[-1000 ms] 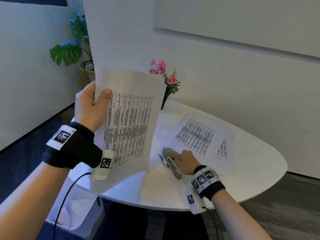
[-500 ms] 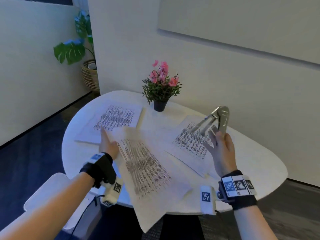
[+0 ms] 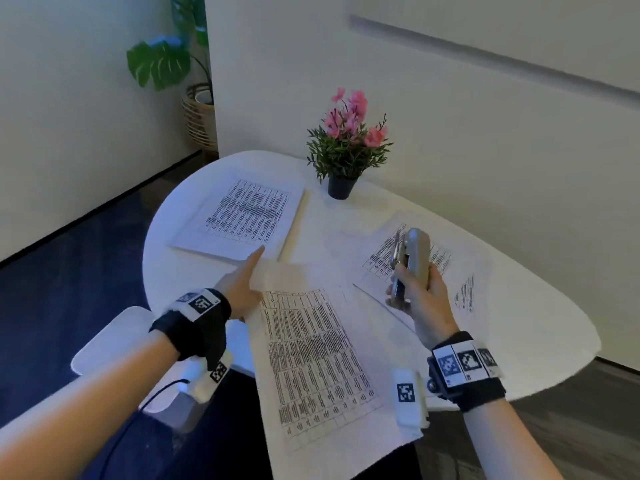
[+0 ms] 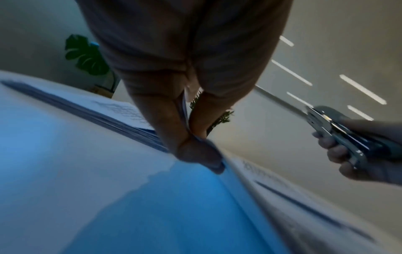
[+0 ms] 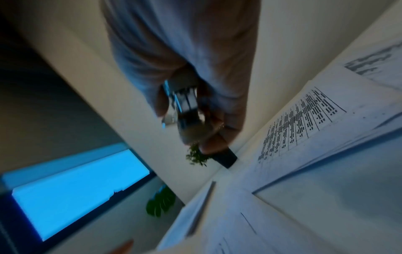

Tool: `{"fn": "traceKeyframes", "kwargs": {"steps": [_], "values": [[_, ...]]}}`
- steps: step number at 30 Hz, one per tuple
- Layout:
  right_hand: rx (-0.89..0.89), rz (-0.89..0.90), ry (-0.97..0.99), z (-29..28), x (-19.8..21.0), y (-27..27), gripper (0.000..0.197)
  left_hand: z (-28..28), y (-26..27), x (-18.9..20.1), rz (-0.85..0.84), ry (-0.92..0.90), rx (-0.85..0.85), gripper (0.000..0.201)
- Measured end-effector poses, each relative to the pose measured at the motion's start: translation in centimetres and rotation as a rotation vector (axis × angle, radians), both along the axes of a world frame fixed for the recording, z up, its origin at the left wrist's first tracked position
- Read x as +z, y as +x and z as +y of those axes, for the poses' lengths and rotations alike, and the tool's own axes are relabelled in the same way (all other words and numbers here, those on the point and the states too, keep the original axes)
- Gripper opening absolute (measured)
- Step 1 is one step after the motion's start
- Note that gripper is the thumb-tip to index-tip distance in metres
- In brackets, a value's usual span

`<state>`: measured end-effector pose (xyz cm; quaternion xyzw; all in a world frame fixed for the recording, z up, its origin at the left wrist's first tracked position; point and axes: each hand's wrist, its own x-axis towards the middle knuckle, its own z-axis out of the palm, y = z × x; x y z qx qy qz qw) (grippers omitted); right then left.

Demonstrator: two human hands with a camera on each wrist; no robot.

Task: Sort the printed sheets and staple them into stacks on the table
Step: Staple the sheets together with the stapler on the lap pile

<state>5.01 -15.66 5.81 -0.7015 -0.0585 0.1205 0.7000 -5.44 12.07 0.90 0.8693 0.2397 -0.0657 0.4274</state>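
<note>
In the left wrist view, the left hand pinches the edge of a sheaf of printed sheets on the white table, while the right hand grips a metal stapler held clear of the table.

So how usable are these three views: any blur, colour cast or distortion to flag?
Head view: sharp, print on the near sheets resolves as rows, edges bowed by the wide lens. Left wrist view: blurred, blue cast on the paper, left hand dark. Right wrist view: stapler smeared, strongly tilted, right hand underexposed.
</note>
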Motion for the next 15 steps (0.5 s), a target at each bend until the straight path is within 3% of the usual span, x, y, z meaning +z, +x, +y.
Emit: {"fn": "traceKeyframes", "kwargs": {"steps": [4, 7, 10, 12, 15], "values": [[0.293, -0.108, -0.484, 1.9, -2.0, -0.2, 0.018, -0.1, -0.9, -0.2, 0.104, 0.302, -0.134, 0.087], [0.405, -0.2, -0.764, 4.1, -3.7, 0.3, 0.023, -1.6, -0.4, -0.7, 0.039, 0.63, -0.23, 0.073], [0.495, -0.307, -1.047, 5.8, -5.1, 1.0, 0.022, -4.0, 0.5, -1.7, -0.034, 0.651, -0.505, 0.058], [0.53, -0.332, -1.195, 6.2, -6.1, 1.4, 0.027, -5.6, 1.0, -2.7, -0.015, 0.62, -0.606, 0.067], [0.542, -0.309, -1.392, 6.0, -7.3, 1.2, 0.038, -6.9, 1.2, -4.4, 0.018, 0.594, -0.617, 0.09]]}}
